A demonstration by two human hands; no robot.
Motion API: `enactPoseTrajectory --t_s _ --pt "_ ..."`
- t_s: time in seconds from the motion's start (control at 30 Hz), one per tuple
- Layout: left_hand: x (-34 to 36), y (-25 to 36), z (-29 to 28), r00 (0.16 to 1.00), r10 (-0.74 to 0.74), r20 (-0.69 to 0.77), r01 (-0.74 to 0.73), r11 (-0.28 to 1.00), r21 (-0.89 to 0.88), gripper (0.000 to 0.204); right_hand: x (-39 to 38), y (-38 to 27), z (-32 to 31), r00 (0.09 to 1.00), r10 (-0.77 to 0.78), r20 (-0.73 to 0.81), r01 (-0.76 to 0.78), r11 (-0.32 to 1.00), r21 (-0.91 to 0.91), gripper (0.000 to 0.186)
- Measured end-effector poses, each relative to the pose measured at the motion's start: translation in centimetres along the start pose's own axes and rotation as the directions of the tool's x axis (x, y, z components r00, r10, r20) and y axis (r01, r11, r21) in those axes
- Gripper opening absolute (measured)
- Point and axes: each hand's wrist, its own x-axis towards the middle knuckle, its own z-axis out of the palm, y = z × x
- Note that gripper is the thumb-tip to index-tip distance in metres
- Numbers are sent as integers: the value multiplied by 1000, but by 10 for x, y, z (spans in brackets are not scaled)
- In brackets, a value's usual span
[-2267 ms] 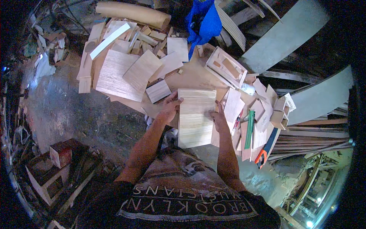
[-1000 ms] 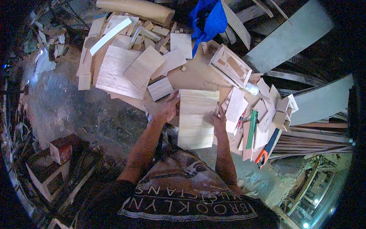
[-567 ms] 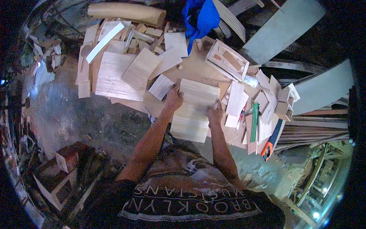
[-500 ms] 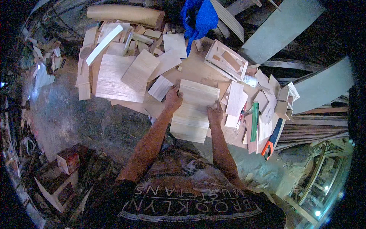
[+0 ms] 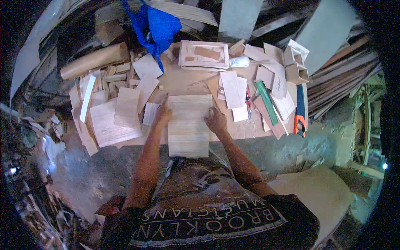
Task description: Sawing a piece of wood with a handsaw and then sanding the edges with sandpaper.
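A pale rectangular wooden board (image 5: 188,127) spans the table's front edge, its near end reaching toward my body. My left hand (image 5: 163,114) grips its left edge, fingers closed against the wood. On the opposite edge, my right hand (image 5: 216,121) is closed on the same board. Just left of my left hand lies a small light wood piece (image 5: 150,114). Thin pale panels (image 5: 233,89) lie beyond my right hand, beside a red slim tool (image 5: 248,104) and a green strip (image 5: 266,102).
Stacked boards (image 5: 110,123) and offcuts cover the table's left side, near a brown roll (image 5: 93,61). A shallow wooden box (image 5: 204,55) stands at the back, close to a hanging blue cloth (image 5: 160,29). An orange-handled saw (image 5: 300,112) lies by the right edge.
My view has turned, so the tabletop looks straighter and its objects sit further left. The board now appears squarer to me, with both hands still on its sides.
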Motion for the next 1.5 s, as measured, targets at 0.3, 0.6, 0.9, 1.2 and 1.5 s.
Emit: enactPoseTrajectory --t_s 0.3,0.6,0.9,1.2,1.5 --pt "27 28 -32 833 -324 448 291 946 143 93 22 16 -57 920 -369 136 365 930 55 106" --pt "30 34 -44 873 -213 440 203 977 69 87 39 21 -64 831 -421 364 443 896 25 124" --pt "26 74 -57 795 -326 512 377 926 4 92 51 37 -63 780 -496 381 502 860 92 117" --pt "16 19 -59 905 -75 420 92 996 -20 92 60 18 -71 762 -492 422 454 870 194 104" --pt "26 53 -53 815 -321 482 394 918 -55 89 79 34 -56 767 -468 438 339 876 343 93"
